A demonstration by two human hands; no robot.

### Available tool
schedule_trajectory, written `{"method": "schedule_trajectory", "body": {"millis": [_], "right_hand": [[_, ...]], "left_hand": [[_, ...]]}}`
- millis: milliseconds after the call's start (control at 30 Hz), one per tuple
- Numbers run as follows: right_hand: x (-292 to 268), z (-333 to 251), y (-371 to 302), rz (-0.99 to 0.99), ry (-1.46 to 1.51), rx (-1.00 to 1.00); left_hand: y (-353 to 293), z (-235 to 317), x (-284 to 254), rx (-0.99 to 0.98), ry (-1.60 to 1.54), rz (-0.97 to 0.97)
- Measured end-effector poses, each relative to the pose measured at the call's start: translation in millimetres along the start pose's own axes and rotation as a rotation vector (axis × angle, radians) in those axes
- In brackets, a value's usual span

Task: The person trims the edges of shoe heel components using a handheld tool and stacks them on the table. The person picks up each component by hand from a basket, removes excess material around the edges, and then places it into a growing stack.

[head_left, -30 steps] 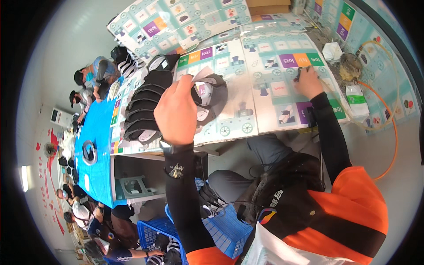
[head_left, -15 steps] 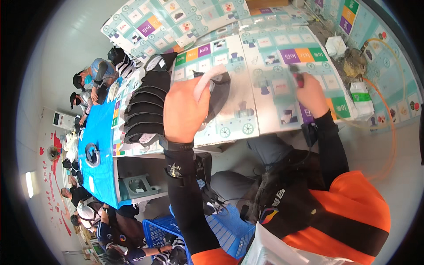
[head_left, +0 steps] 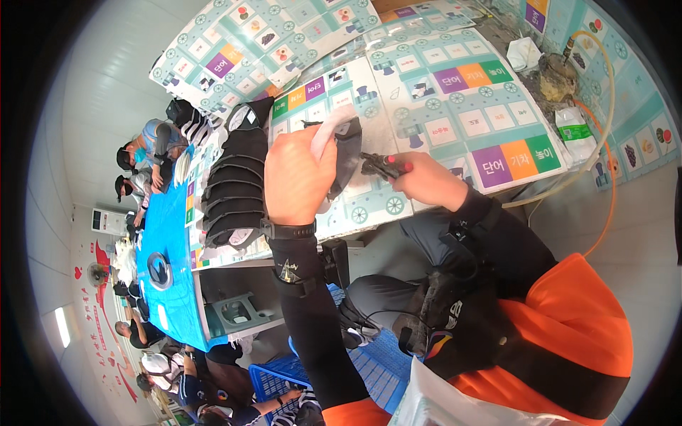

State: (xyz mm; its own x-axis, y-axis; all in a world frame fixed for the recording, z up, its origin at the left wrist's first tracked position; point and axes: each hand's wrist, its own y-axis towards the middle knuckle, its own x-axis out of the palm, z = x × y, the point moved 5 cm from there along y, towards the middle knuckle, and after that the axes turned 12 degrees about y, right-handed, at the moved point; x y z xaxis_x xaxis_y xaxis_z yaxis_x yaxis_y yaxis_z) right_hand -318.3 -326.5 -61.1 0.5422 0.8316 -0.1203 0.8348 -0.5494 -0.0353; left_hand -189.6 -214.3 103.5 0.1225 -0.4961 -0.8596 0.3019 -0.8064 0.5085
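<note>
My left hand [head_left: 300, 176] is closed around a dark grey curved fabric piece [head_left: 347, 157], and a pale pinkish strip [head_left: 332, 129] of soft material sticks up between its fingers. In my right hand [head_left: 430, 183] is a small dark hand tool [head_left: 381, 167] with red ends and a grimy head; its exact kind does not show. The tool's head lies just right of the fabric piece, close to its edge. Left of my left hand, several black curved fabric pieces [head_left: 233, 181] overlap in a row on the table. My fingers hide part of the held piece.
Patterned printed sheets [head_left: 472, 122] cover the table. At the back right stand a grimy pot [head_left: 557, 77] with hoses and a white-and-green packet [head_left: 576, 135]. A blue basket [head_left: 273, 380] is below left. Beyond a blue-covered table [head_left: 167, 234], several people work.
My right hand has brought the tool left and nearer, from over the sheets at the right to beside the fabric piece. My left hand keeps its hold, almost unmoved.
</note>
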Motion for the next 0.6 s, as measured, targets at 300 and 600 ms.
{"method": "schedule_trajectory", "body": {"millis": [300, 600], "right_hand": [[10, -2, 8, -0.014, -0.028, -0.010], [5, -18, 13, 0.089, -0.170, -0.156]], "left_hand": [[-13, -12, -5, 0.006, 0.087, 0.043], [-18, -19, 4, -0.030, -0.019, -0.035]]}}
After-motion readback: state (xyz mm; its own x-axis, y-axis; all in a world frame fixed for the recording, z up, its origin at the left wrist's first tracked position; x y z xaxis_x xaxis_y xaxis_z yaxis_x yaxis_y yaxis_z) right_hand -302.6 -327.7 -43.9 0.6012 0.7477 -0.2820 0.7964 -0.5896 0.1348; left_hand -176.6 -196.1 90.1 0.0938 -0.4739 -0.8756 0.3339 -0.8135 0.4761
